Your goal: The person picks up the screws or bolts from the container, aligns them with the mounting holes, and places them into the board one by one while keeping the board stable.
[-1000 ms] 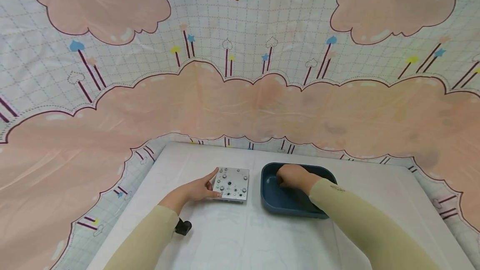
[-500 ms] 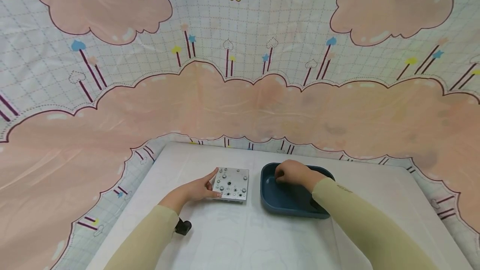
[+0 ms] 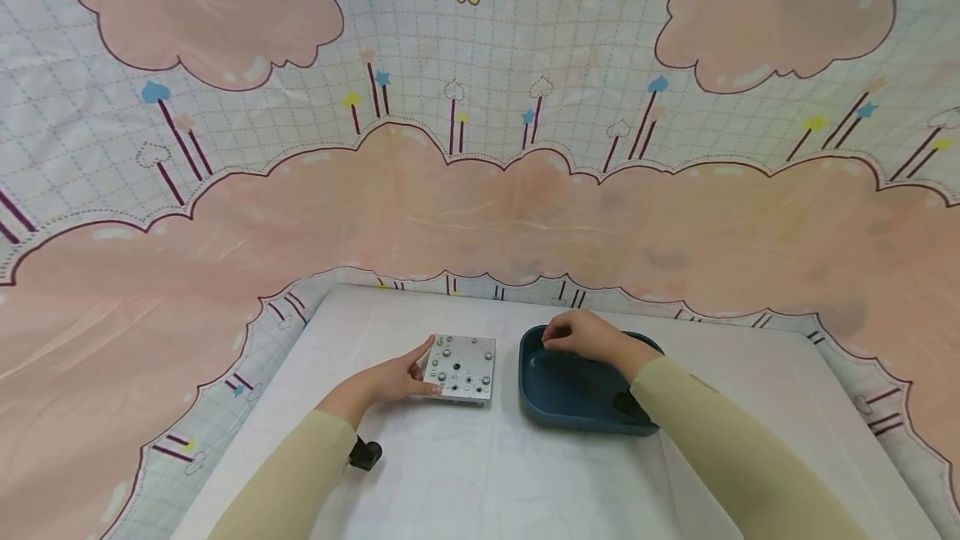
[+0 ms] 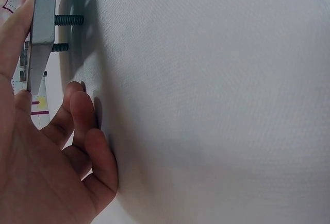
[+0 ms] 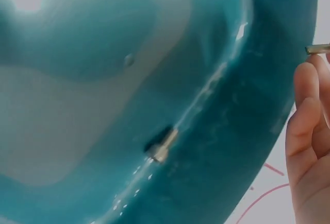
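My left hand (image 3: pixel 386 380) grips the left side of a square metal plate (image 3: pixel 471 354) fitted with several bolts. In the left wrist view, threaded bolt ends (image 4: pixel 68 20) stick out of the plate's underside, over the white surface. My right hand (image 3: pixel 588 335) is over the far left part of a dark blue tray (image 3: pixel 570 417). At the right wrist view's edge, its fingers (image 5: pixel 305 85) pinch a small brass-coloured screw (image 5: pixel 316 49), mostly cut off by the frame. Another small screw (image 5: pixel 164 148) lies in the tray along the bottom edge of its wall.
A white-covered table (image 3: pixel 480 482) carries the plate and the tray, set side by side with a narrow gap. Behind it hangs a printed cloth (image 3: pixel 480 215) with clouds. A black wrist camera (image 3: pixel 366 454) sits under the left sleeve.
My right hand has risen from inside the tray and shifted slightly left and away, towards its far rim. The left hand and the plate stay in place.
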A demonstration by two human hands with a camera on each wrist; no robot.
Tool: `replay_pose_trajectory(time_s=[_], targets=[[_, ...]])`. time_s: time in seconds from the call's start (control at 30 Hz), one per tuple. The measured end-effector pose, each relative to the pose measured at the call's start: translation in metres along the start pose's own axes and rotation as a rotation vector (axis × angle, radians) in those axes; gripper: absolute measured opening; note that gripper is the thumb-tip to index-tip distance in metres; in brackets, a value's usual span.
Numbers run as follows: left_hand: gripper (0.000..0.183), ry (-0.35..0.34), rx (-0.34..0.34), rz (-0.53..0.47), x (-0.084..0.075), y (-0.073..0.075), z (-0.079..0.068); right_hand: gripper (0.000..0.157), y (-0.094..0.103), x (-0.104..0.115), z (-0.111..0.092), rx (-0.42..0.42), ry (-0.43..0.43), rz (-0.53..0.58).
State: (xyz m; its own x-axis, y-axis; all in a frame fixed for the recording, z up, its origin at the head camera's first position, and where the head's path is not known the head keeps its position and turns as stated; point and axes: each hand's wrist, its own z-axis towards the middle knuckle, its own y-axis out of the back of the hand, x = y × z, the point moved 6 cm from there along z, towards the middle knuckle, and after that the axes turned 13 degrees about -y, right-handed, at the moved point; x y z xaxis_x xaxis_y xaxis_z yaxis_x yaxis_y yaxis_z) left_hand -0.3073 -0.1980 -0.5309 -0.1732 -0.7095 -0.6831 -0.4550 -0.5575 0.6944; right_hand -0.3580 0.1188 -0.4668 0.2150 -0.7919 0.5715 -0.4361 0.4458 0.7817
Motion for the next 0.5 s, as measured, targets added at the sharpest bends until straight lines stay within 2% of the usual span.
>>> replay_pose_trajectory(time_s=[0.3, 0.5], targets=[[0.104, -0.006, -0.006, -0.001, -0.001, -0.001, 0.000, 0.010, -0.007, 0.021, -0.004, -0.012, 0.017, 0.107], [0.104, -0.005, -0.004, 0.003, -0.001, 0.000, 0.000, 0.011, -0.020, 0.043, 0.000, 0.049, 0.035, 0.187]])
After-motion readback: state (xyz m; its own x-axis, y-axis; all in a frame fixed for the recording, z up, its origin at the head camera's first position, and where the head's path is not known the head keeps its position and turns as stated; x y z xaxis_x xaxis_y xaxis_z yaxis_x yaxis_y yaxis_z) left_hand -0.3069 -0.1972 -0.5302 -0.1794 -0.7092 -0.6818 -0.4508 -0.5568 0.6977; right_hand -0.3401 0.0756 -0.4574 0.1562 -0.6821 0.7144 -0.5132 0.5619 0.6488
